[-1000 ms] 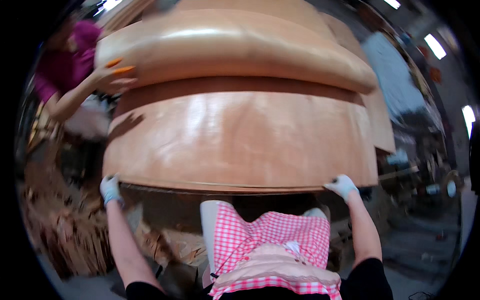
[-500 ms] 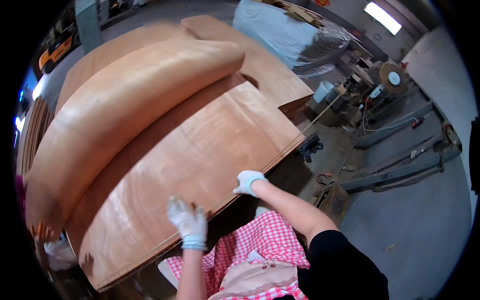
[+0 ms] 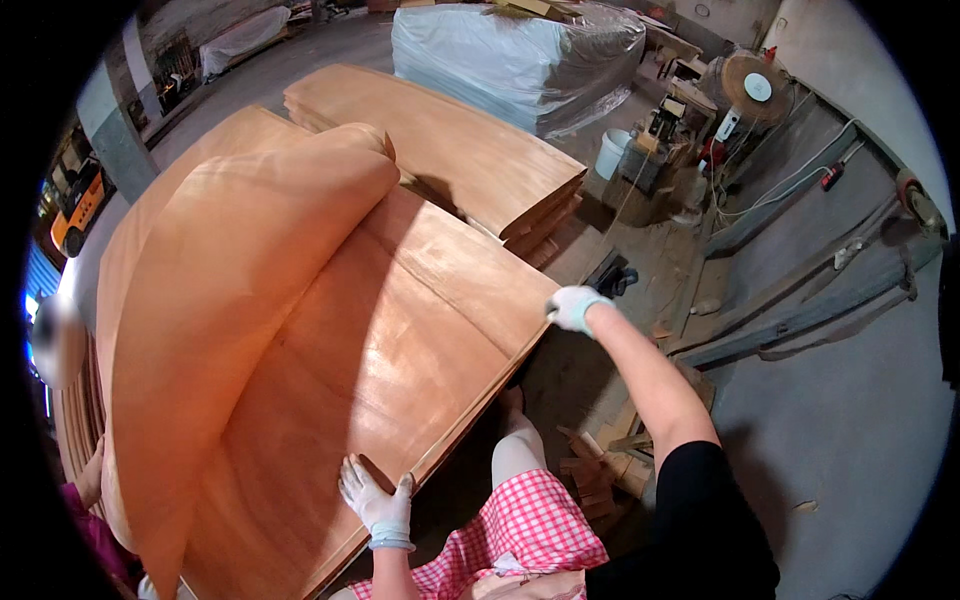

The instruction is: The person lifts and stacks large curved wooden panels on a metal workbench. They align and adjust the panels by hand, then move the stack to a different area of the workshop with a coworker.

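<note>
A large stack of thin reddish-brown wood veneer sheets (image 3: 430, 330) lies in front of me. My left hand (image 3: 378, 503), in a white work glove, rests on the top sheet close to the near edge, its fingers spread. At the right corner, my gloved right hand (image 3: 578, 308) has its fingers closed around the sheet's edge. Over the left half of the stack, a big curled veneer sheet (image 3: 230, 270) arches up and casts a shadow across the sheets below. Its lower end reaches toward a co-worker's arm (image 3: 92, 475) at the left rim.
Behind stands another veneer stack (image 3: 450, 140), with a plastic-wrapped pile (image 3: 500, 60) beyond it. To the right are a white bucket (image 3: 612, 153), a round fan (image 3: 755, 88) and metal beams (image 3: 800, 320). Wood scraps (image 3: 600, 470) litter the floor beside my leg. An orange vehicle (image 3: 78, 215) stands far left.
My right hand has moved along the edge to the right corner. My left hand has shifted nearer me, still spread on the sheet. The curled sheet has swung to the left, and my view has shifted.
</note>
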A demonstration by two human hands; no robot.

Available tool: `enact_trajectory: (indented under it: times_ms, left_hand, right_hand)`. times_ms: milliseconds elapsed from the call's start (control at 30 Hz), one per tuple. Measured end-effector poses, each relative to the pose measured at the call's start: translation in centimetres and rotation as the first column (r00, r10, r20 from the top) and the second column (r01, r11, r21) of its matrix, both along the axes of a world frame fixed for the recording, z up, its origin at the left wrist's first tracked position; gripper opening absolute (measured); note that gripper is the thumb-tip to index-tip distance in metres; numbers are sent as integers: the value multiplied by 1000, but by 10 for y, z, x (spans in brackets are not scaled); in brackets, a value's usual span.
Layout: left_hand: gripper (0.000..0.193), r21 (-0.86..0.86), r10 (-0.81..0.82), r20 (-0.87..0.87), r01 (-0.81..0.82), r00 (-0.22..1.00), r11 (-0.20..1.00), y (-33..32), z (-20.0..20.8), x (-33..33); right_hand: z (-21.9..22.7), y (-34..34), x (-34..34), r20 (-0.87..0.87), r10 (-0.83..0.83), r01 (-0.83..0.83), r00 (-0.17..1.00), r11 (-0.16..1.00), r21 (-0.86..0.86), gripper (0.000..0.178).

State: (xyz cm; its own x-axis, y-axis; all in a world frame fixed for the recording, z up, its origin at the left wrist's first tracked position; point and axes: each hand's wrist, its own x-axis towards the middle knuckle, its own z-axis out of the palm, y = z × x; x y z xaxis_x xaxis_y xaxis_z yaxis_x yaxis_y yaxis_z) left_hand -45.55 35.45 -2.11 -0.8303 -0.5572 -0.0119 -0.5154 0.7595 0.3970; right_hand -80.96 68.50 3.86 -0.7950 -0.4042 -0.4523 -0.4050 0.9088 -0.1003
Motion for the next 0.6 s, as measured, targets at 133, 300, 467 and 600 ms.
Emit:
enact_trajectory:
  times_ms: [133,300,467,600]
  left_hand:
    - [100,12,38,93,-40,995,999,-2,4,4]
    - [101,-15,-7,17,7,1000,1000,8,-4,0]
    - [71,225,94,34,-100,995,969,9,-27,14]
    - [29,277,-217,-96,235,971,932,51,37,23]
  right_hand:
    - [-30,25,-41,-67,-158,156,985,987,-35,29]
    - [-96,46,-57,-23,-507,503,862,860,-86,27]
    - [-93,46,-10,-34,-842,585,539,402,-705,33]
    - [-38,11,70,-131,-635,233,762,457,-859,21]
